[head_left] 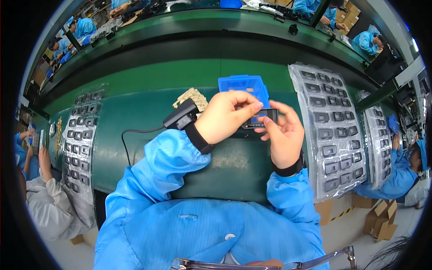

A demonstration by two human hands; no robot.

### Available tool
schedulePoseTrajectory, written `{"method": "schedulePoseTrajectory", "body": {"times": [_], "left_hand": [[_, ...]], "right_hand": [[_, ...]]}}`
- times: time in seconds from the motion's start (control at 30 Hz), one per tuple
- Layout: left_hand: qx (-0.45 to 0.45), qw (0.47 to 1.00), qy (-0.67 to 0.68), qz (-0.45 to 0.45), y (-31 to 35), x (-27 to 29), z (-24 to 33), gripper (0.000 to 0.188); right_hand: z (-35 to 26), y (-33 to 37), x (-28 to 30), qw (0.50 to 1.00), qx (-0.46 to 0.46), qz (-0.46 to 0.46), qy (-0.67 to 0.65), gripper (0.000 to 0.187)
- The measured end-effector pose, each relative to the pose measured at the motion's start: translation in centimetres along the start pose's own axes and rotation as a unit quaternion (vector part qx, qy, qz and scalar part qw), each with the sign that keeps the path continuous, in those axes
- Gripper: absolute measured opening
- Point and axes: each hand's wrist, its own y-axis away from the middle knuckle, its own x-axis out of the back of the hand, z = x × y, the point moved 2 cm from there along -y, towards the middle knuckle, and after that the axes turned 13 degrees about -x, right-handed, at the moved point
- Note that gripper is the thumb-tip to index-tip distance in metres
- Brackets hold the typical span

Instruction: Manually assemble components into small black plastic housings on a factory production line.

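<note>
My right hand (pixel 285 139) grips a small dark rectangular plastic housing (pixel 257 125), its thumb across the near face and its fingers round the far right side. A blue patch shows within the housing's frame. Over its left end, my left hand (pixel 225 114) is closed, thumb and forefinger pinched at the upper edge; whatever lies between those fingertips is hidden. Both wrists wear black bands, and a black block-shaped device (pixel 181 114) with a cable sits beside the left one. Just beyond my hands stands a blue plastic bin (pixel 222 85) with small pale pieces inside.
Beige strips (pixel 192 96) lie piled left of the bin on the green work surface (pixel 135 105). A clear tray of dark housings (pixel 330 130) extends along the right, another tray (pixel 78 135) along the left. Co-workers in blue and white sit at both sides and beyond the far ledge.
</note>
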Motion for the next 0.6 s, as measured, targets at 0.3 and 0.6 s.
{"method": "schedulePoseTrajectory", "body": {"times": [0.3, 0.6], "left_hand": [[-0.013, 0.999, -0.035, 0.001, 0.0, -0.7, -0.7, 0.023], [-0.099, 0.981, -0.124, 0.107, 0.0, 0.7, -1.4, 0.011]], "right_hand": [[2.7, -0.9, 1.4, 0.998, 0.03, 0.021, -0.05, 0.016], [3.6, 0.3, 0.4, 0.995, 0.094, 0.032, 0.002, 0.018]]}}
